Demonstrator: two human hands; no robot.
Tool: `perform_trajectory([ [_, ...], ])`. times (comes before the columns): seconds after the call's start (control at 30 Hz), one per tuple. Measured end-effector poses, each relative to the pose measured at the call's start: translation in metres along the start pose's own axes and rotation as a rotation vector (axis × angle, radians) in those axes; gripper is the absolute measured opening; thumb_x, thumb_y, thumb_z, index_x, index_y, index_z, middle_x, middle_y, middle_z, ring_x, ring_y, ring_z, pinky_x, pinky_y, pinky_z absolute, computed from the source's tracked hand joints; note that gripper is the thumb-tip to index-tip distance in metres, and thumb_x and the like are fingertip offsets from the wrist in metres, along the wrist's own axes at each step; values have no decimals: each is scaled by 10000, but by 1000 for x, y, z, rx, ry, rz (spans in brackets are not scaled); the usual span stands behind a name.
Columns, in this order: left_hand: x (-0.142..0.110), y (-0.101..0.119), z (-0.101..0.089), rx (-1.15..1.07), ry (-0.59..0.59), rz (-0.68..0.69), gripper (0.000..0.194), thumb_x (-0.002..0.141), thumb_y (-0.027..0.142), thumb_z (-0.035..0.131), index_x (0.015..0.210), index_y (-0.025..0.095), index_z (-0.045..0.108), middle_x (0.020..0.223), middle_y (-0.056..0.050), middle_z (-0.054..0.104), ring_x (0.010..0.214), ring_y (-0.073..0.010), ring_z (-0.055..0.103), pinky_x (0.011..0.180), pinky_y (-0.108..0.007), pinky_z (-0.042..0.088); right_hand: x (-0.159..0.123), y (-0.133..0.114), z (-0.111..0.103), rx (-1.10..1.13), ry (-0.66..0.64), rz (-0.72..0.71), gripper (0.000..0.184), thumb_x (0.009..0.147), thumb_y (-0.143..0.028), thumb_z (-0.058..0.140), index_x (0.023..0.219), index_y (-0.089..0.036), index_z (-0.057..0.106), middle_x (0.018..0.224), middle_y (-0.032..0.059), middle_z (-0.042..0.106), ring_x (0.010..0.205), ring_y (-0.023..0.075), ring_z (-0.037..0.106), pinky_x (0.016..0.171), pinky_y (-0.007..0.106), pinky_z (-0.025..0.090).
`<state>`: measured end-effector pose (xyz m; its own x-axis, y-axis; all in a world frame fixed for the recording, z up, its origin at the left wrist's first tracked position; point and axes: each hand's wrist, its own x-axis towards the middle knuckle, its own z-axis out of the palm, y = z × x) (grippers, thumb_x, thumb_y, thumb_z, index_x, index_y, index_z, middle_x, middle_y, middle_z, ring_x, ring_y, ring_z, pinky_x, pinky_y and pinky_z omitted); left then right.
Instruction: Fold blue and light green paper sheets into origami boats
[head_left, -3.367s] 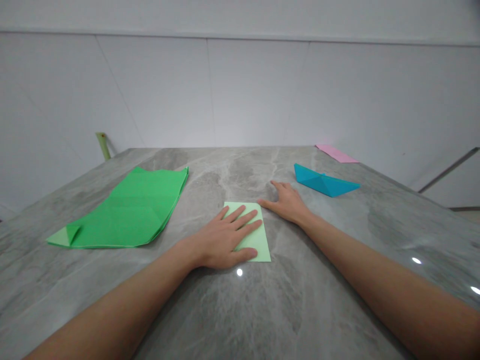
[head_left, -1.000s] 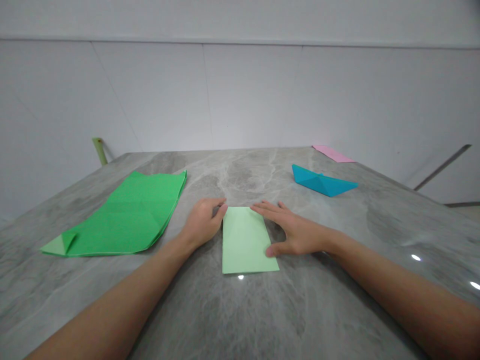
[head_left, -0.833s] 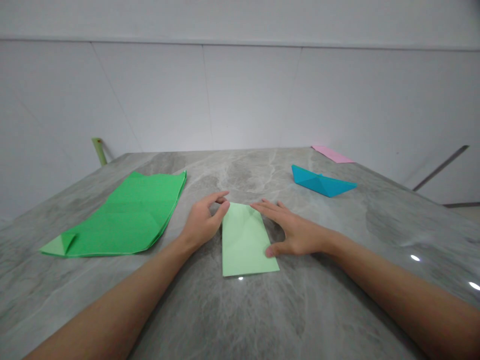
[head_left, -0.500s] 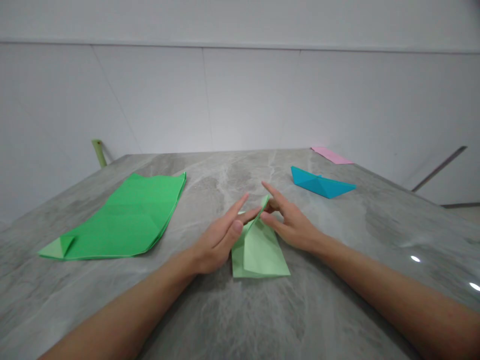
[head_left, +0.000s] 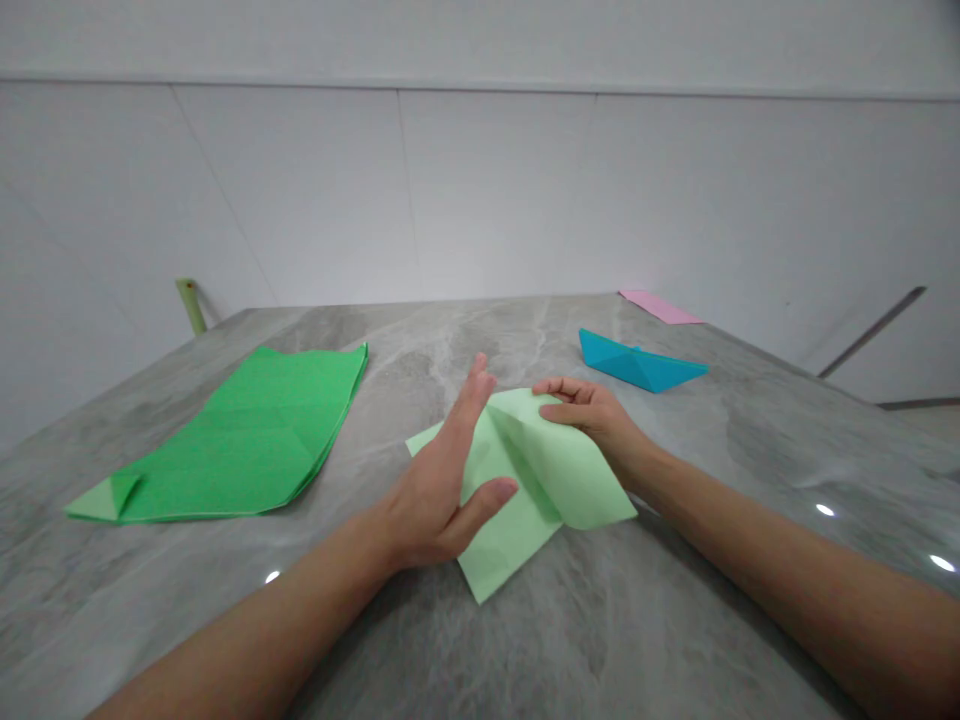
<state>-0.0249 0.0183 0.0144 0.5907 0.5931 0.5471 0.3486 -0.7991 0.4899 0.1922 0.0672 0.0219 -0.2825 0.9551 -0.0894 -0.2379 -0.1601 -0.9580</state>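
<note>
Two hands handle light, floppy pale green origami paper (head_left: pixel 559 470): left hand (head_left: pixel 442 490) spread open, right hand (head_left: pixel 589 408) pinching the top edge, the best hold.

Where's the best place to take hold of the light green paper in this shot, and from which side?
Probably by its raised upper edge, coming from the right: that fold of the light green paper appears lifted off the layer beneath, leaving a free edge to pinch, and the right hand curls over it there.
</note>
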Motion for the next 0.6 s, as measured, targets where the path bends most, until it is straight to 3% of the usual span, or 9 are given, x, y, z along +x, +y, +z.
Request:
perform_trajectory([
  [0.07, 0, -4, -2, 81, -46, 18, 808, 949, 319, 463, 1536, 247, -88, 1624, -100, -26, 1481, -294, 106, 1178, -503, 233, 4, -1, -7, -3, 46, 6, 373, 546, -207, 783, 881, -188, 621, 712, -7, 690, 538, 132, 602, 522, 254, 458],
  [0.13, 0, -10, -4, 169, -186, 0, 780, 945, 334, 476, 1544, 233, -14, 1618, -118, 85, 1467, -282, 185, 1161, -484, 279, 10, 1, -17, -126, 50, -14, 345, 561, -213, 750, 883, -184, 630, 705, -5, 683, 545, 134, 594, 527, 257, 456],
  [0.27, -2, -21, -6, 308, -451, -72, 568, 970, 324, 417, 1512, 300, 253, 1570, -84, 286, 1414, -292, 311, 1131, -515, 300, 22, 6, -39, -686, 99, -110, 227, 647, -215, 617, 861, -169, 676, 641, 10, 626, 571, 175, 577, 549, 303, 464],
  [0.37, -4, -24, -7, 355, -519, -94, 451, 998, 323, 340, 1443, 371, 396, 1564, -35, 312, 1419, -303, 297, 1134, -558, 248, 23, 7, -46, -1117, 107, -345, 242, 682, -184, 592, 881, -170, 730, 917, 92, 671, 874, 256, 632, 815, 415, 506],
  [0.47, -5, -25, -7, 370, -579, -130, 464, 1011, 363, 291, 1473, 398, 318, 1601, -5, 205, 1456, -302, 209, 1147, -582, 181, 16, 9, -40, -1294, -39, -476, 368, 769, -285, 638, 1114, -174, 705, 1319, 149, 558, 1224, 306, 517, 1065, 475, 374],
  [0.6, -4, -24, -6, 390, -660, -177, 510, 1016, 418, 230, 1520, 362, 175, 1619, -8, 73, 1484, -283, 72, 1162, -582, 93, 5, 12, -24, -1433, -334, -354, 647, 864, -536, 560, 1417, -210, 479, 1541, 159, 331, 1425, 357, 271, 1137, 615, 166],
])
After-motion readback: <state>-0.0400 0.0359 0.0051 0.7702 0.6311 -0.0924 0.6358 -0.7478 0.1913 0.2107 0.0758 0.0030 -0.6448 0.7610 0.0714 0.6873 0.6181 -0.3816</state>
